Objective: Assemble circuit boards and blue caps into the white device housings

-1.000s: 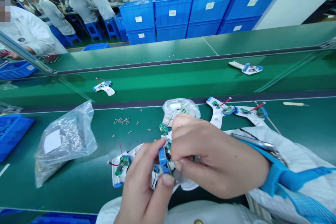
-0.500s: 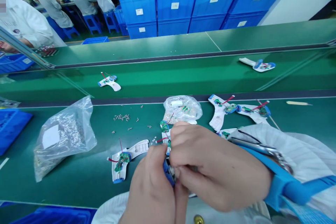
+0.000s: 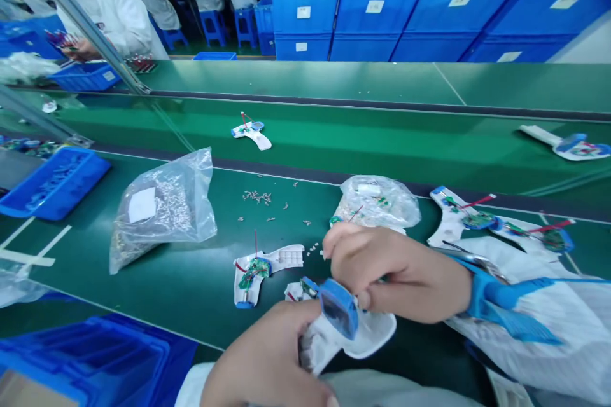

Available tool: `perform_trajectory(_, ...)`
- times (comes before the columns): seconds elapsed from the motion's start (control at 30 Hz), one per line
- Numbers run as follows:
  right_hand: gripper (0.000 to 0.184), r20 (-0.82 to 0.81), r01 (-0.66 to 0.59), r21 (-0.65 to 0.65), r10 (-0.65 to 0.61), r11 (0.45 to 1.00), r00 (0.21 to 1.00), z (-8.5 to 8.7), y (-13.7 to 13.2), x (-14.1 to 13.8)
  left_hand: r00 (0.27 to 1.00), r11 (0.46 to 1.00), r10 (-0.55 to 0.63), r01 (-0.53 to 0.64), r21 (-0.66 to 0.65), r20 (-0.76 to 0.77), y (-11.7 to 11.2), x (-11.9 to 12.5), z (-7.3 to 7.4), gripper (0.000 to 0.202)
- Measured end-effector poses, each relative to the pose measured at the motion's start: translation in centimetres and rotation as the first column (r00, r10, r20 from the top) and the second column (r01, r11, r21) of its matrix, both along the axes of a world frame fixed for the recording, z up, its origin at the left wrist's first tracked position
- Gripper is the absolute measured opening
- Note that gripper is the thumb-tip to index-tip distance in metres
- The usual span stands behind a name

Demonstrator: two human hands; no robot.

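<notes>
My left hand (image 3: 274, 356) is wrapped round a white gun-shaped housing (image 3: 375, 334). A blue-rimmed display (image 3: 338, 308) tilts up from it. My right hand (image 3: 396, 267) is closed just behind the display, thumb close to its edge; what its fingers pinch, if anything, is hidden. Left of my hands lies a gun-shaped half shell (image 3: 286, 256) with a green circuit board (image 3: 254, 272) and red wires. Another part-assembled housing (image 3: 294, 291) shows partly behind my left hand. Small screws (image 3: 258, 197) are scattered farther back.
A clear bag of metal pieces (image 3: 167, 210) stands left, another clear bag (image 3: 382, 200) behind my right hand. More half shells (image 3: 446, 213) lie at right. One housing (image 3: 252, 133) lies on the green belt (image 3: 372, 146). Blue bins (image 3: 57, 181) are at left; a co-worker (image 3: 114, 13) sits across.
The view has swung left, so the bench contents sit farther right in the picture. The held housing has come into view with its display facing up, and my hands have moved slightly apart.
</notes>
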State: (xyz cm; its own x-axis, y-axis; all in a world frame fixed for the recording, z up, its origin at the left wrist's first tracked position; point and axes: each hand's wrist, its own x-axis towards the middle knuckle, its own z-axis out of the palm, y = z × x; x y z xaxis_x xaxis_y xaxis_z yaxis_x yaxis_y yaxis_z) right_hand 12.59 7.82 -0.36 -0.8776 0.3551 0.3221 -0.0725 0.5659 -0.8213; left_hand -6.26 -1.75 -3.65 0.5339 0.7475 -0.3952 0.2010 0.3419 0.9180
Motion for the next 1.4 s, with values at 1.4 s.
perform_trajectory(1.4,0.028,0.579,0.102,0.409,-0.344,0.907,0.739,-9.8,15.2,-16.9,0.740,0.735,0.670,-0.672,-0.085,-0.053,-2.9,-6.2,-6.1,0.044)
